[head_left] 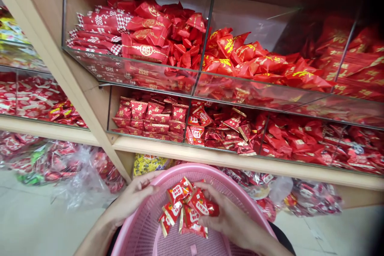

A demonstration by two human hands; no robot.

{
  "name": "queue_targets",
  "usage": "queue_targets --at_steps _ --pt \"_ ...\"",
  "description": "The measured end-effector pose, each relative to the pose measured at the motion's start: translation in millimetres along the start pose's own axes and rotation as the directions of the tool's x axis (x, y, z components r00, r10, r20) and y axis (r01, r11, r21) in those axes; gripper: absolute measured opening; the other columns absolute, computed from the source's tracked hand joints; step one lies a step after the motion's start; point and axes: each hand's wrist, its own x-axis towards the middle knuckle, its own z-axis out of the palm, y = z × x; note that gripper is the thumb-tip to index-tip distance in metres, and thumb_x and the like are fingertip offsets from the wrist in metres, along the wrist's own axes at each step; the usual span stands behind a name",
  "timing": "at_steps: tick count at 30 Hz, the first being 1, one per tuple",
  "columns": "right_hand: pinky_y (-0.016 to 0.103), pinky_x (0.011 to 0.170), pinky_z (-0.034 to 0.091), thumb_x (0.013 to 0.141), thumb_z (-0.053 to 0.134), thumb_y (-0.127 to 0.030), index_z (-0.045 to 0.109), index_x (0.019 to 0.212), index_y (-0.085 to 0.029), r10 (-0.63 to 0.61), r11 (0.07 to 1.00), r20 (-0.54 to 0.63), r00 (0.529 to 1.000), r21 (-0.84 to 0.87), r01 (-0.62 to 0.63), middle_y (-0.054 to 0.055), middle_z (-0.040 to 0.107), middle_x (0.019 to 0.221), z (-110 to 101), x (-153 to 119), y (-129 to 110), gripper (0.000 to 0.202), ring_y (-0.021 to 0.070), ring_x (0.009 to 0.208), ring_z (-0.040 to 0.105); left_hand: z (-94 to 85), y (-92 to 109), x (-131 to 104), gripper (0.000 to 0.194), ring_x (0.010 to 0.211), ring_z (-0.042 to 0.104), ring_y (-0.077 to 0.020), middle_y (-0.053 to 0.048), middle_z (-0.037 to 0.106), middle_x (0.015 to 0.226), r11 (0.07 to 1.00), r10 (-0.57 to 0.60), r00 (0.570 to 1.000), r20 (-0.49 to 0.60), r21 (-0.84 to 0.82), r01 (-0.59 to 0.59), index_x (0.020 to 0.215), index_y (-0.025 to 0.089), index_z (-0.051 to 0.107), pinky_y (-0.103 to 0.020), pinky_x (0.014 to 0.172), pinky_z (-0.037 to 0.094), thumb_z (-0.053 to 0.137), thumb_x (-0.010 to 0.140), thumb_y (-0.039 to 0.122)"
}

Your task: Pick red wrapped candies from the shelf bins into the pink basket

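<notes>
A pink plastic basket (136, 224) with mesh sides sits at the bottom centre, close to my body. My left hand (135, 198) is at its left rim, with the thumb over the inner side and the fingers along the edge. Inside the basket's opening, my right hand (223, 216) is closed around a cluster of small red wrapped candies (192, 208) with gold crimped ends and white lettering. Its fingers curl over their right side. Below the candies, the mesh bottom of the basket shows.
Ahead stands a wooden shelf (204, 156) with clear-fronted compartments. Red double-happiness packets (147, 48), red packets with yellow lettering (228, 46) and small dark-red packets (157, 116) fill them. Bagged sweets (60, 164) lie on the tiled floor (36, 216); a yellow bag (150, 164) is behind the basket.
</notes>
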Motion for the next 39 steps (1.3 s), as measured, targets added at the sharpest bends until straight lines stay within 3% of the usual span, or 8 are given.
queue_targets --at_steps 4,8,13,17,23,30,35,39 --pt "0.029 0.076 0.046 0.071 0.061 -0.017 0.039 0.114 -0.028 -0.021 0.996 -0.009 1.000 -0.088 0.020 0.001 0.054 0.098 4 3 9 0.049 0.0168 0.090 0.053 0.5 1 0 0.046 0.109 0.053 -0.0189 -0.001 0.057 0.124 1.000 0.024 0.999 0.021 -0.006 -0.024 0.123 0.029 0.050 -0.031 0.096 0.036 0.051 0.080 0.016" --pt "0.031 0.081 0.044 0.071 0.062 -0.019 0.050 0.098 -0.024 -0.073 0.976 -0.056 0.996 -0.210 0.060 0.002 0.057 0.098 7 9 17 0.031 0.0183 0.093 0.053 0.8 1 0 0.044 0.112 0.052 -0.0209 -0.002 0.056 0.124 1.000 0.019 1.000 0.017 -0.006 -0.019 0.123 0.027 0.051 -0.033 0.095 0.037 0.052 0.080 0.019" --pt "0.031 0.082 0.043 0.071 0.062 -0.018 0.052 0.100 -0.026 -0.148 0.958 -0.045 0.988 -0.254 0.132 0.001 0.058 0.101 9 9 16 0.032 0.0175 0.093 0.054 0.4 2 1 0.046 0.111 0.051 -0.0185 0.001 0.057 0.123 0.999 -0.002 1.000 -0.002 0.036 0.002 0.122 0.030 0.052 -0.030 0.096 0.036 0.053 0.078 0.014" --pt "0.030 0.081 0.042 0.069 0.063 -0.018 0.051 0.100 -0.025 -0.117 0.950 -0.055 0.992 -0.297 0.095 0.001 0.058 0.102 7 6 11 0.034 0.0181 0.093 0.053 0.5 5 0 0.046 0.110 0.052 -0.0175 0.002 0.058 0.122 0.999 -0.020 1.000 -0.005 0.031 0.020 0.121 0.031 0.053 -0.028 0.096 0.036 0.052 0.078 0.013" --pt "0.031 0.083 0.039 0.068 0.066 -0.024 0.056 0.096 -0.025 -0.238 0.821 0.020 0.971 -0.530 0.212 0.002 0.052 0.101 4 11 10 0.029 0.0186 0.095 0.048 2.0 10 1 0.042 0.108 0.054 -0.0200 0.000 0.059 0.120 0.999 -0.034 0.999 0.008 0.014 0.034 0.119 0.029 0.055 -0.032 0.095 0.038 0.054 0.079 0.017" --pt "0.037 0.090 0.033 0.073 0.061 -0.038 0.056 0.102 -0.028 -0.161 0.674 0.059 0.985 -0.723 0.153 0.001 0.050 0.102 0 16 23 0.031 0.0212 0.097 0.044 -0.8 5 2 0.042 0.117 0.046 -0.0226 0.000 0.057 0.123 0.996 -0.048 0.997 -0.054 0.071 0.052 0.119 0.030 0.055 -0.035 0.102 0.030 0.057 0.078 0.023" --pt "0.037 0.092 0.034 0.069 0.066 -0.027 0.053 0.101 -0.023 -0.156 0.662 0.051 0.986 -0.736 0.143 0.004 0.052 0.103 0 19 30 0.035 0.0238 0.100 0.044 -5.8 -1 2 0.041 0.118 0.045 -0.0243 0.000 0.056 0.124 0.992 -0.066 0.993 -0.103 0.105 0.077 0.119 0.030 0.055 -0.037 0.102 0.030 0.058 0.077 0.027" --pt "0.040 0.087 0.038 0.072 0.063 -0.025 0.052 0.100 -0.022 -0.143 0.626 0.114 0.983 -0.759 0.179 0.004 0.054 0.101 0 23 27 0.030 0.0248 0.095 0.047 -9.0 -6 4 0.043 0.119 0.044 -0.0247 0.000 0.055 0.126 0.991 -0.087 0.992 -0.087 0.093 0.096 0.121 0.031 0.053 -0.040 0.104 0.027 0.057 0.079 0.028"
